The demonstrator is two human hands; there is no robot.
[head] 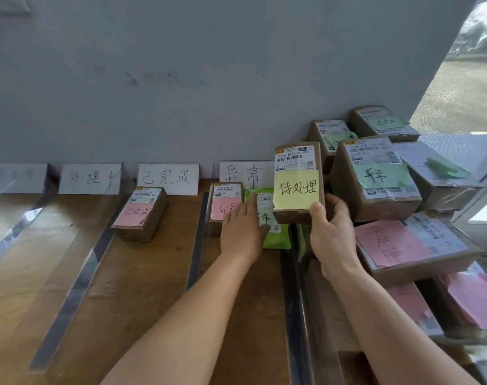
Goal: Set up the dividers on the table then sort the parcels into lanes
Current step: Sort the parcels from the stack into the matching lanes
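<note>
My right hand (332,234) grips a small brown parcel with a yellow note (297,184), held up above the table at centre right. My left hand (242,232) rests flat on a green soft parcel (275,240) lying in the rightmost lane. Beside it sits a brown box with a pink note (223,207). Another pink-noted box (139,215) lies one lane to the left. Clear acrylic dividers (72,290) run front to back across the wooden table (142,287). White lane labels (167,177) lean against the wall.
A heap of unsorted parcels (375,184) with green and pink notes fills the right end of the table. A grey wall (181,79) stands directly behind the lanes. A window or doorway (464,93) opens at far right.
</note>
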